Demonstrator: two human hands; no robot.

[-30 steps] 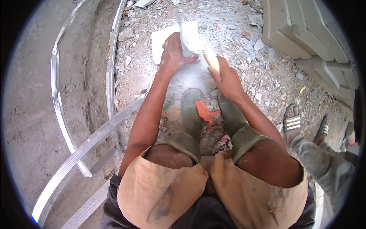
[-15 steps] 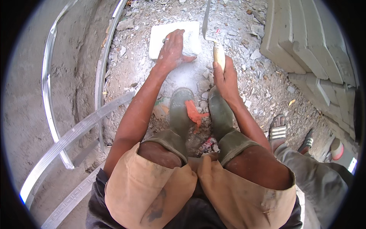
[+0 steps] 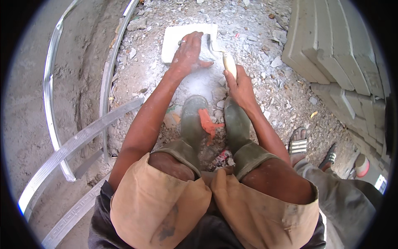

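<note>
A dusty white block (image 3: 170, 39) lies on the rubble ahead of my boots. My left hand (image 3: 188, 52), with a ring on one finger, rests on top of it, fingers stretched out and thumb spread to the side. Wrapped round the cream handle of a trowel (image 3: 229, 64) is my right hand (image 3: 240, 85). The trowel's cranked metal neck leads to the block's right side, where its blade is seen nearly edge-on; whether the blade touches the block I cannot tell. White powder covers the ground just below the block.
Bent metal channel strips (image 3: 78, 135) lean at the left by a grey wall (image 3: 25, 83). Grey slabs (image 3: 331, 45) stand stacked at the right. An orange scrap (image 3: 206, 122) lies between my green boots (image 3: 192, 120). Another person's sandalled foot (image 3: 298, 141) is at the lower right.
My right hand has brought the trowel leftward, its blade moving from beside the block to the block's right side. My left hand stays on the block.
</note>
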